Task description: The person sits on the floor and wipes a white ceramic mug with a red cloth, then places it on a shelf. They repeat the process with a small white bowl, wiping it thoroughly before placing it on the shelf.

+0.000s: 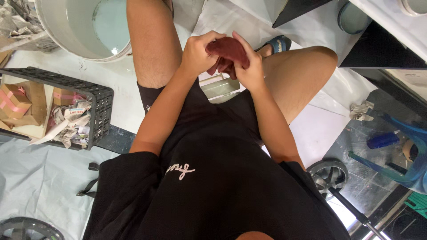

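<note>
Both hands, the left hand (199,54) and the right hand (250,66), are raised between the knees with forearms converging, fingers closed around a dark red cloth (229,51) gripped between them, above a white bucket (66,31) and black crate (95,104).
</note>
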